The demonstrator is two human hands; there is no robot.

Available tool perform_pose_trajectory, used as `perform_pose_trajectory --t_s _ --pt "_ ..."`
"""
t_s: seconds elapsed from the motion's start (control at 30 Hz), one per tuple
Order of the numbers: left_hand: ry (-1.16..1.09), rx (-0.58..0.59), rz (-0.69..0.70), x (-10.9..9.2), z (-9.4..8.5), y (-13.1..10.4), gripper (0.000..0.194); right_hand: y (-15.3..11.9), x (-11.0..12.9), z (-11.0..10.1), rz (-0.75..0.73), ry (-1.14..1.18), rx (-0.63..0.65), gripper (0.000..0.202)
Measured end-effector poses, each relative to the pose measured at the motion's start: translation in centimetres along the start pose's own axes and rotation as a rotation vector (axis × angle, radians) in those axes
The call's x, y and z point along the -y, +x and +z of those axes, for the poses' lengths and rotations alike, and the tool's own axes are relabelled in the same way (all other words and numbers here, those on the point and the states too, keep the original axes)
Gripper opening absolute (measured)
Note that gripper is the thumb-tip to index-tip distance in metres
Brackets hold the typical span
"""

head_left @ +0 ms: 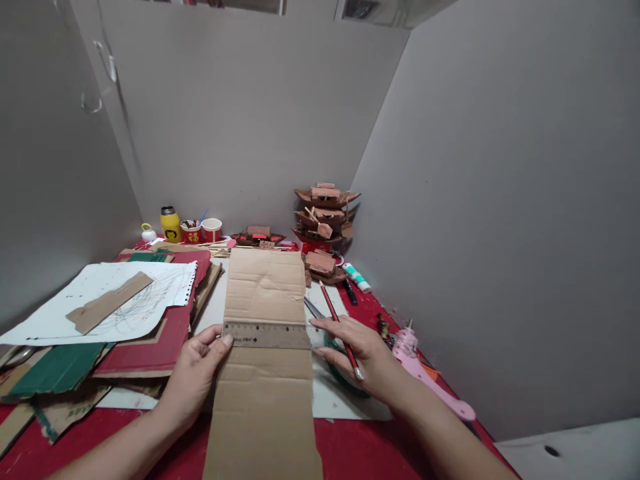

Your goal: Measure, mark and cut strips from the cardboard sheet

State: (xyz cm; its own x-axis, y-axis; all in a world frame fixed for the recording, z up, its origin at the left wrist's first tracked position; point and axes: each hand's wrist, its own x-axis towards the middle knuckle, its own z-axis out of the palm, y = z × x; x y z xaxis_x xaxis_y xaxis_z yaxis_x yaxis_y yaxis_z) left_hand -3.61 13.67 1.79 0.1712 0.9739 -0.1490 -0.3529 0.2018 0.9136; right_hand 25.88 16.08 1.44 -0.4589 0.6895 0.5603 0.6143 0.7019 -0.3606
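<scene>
A long strip of brown cardboard (267,393) runs away from me down the middle of the head view. Across it lies a flat grey ruler (270,336). My left hand (203,363) grips the left edge, with its thumb pressed on the ruler's end and its fingers partly hidden beside the cardboard. A red pencil (330,303) is tucked in my right hand (360,350), its point facing away from me. That hand's thumb and forefinger are spread near the ruler's right end. Beneath the right hand, a green ring-shaped thing (345,380) and scissors (313,308) are partly covered.
Left, scribbled paper (175,283) with a cardboard scrap (110,303) covers a red board (140,350). A pink glue gun (430,383) lies right, near the wall. Stacked model boats (325,197), paper cups (212,230) and a yellow bottle (171,225) stand behind.
</scene>
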Motion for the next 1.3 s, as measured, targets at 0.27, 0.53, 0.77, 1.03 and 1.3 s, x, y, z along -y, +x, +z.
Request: perform_pose_trajectory --t_s 0.27,0.53,0.77,1.03,1.3 --pt "0.009 0.031 0.003 -0.1 0.3 -0.3 0.045 0.1 0.1 0.0 -0.024 0.006 -0.024 0.035" --pt "0.007 0.059 -0.029 0.1 0.2 -0.4 0.051 0.4 0.4 -2.1 0.088 -0.037 -0.244 0.035" --pt "0.032 0.153 -0.057 0.4 0.1 -0.5 0.049 0.7 -0.1 -3.3 0.151 -0.082 -0.345 0.034" --pt "0.075 0.190 -0.049 -0.9 0.6 -0.9 0.066 0.6 -0.7 -3.3 0.140 -0.097 -0.287 0.034" --pt "0.056 0.198 -0.049 -3.5 1.8 -0.2 0.066 0.6 -0.5 -3.0 0.148 -0.074 -0.219 0.037"
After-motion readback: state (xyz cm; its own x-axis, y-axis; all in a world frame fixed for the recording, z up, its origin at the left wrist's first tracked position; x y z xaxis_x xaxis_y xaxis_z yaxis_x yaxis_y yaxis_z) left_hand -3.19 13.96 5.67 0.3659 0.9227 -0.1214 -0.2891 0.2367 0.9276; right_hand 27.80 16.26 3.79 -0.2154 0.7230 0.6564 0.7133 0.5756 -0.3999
